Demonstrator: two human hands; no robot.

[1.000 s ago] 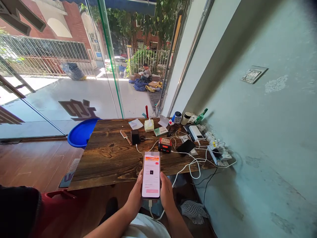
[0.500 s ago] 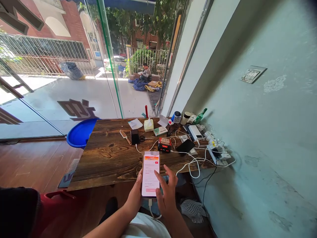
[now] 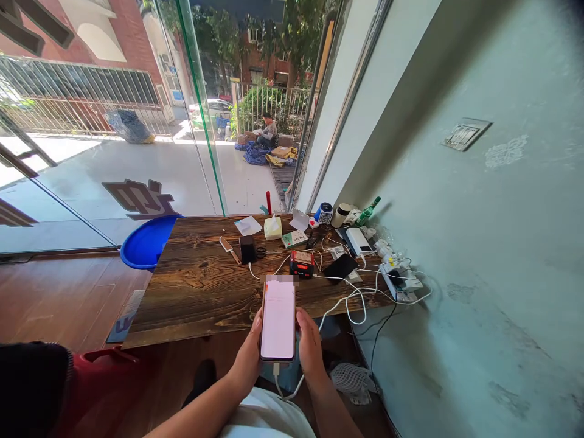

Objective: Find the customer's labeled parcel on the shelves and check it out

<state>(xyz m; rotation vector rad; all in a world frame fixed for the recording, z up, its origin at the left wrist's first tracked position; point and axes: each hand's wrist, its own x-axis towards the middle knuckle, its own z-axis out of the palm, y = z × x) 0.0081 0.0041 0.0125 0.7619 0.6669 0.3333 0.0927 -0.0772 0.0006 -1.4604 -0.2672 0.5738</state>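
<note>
Both hands hold a smartphone (image 3: 277, 319) upright over the near edge of a dark wooden table (image 3: 201, 292). My left hand (image 3: 249, 359) wraps its left side and my right hand (image 3: 309, 350) grips its right side. The screen is lit and nearly blank white. A white charging cable (image 3: 292, 386) hangs from the phone's bottom and loops to the right.
On the table lie a black box (image 3: 247, 249), a red-and-black device (image 3: 302, 264), a black phone (image 3: 340, 266), a tissue pack (image 3: 272, 228), cups and a tangle of white cables by a power strip (image 3: 396, 283). A blue tub (image 3: 146, 242) sits left. A person sits outside the glass.
My right hand was lifted off with its fingers over the screen, and is now back gripping the phone's right edge. The screen changed from a page with an orange banner to nearly blank.
</note>
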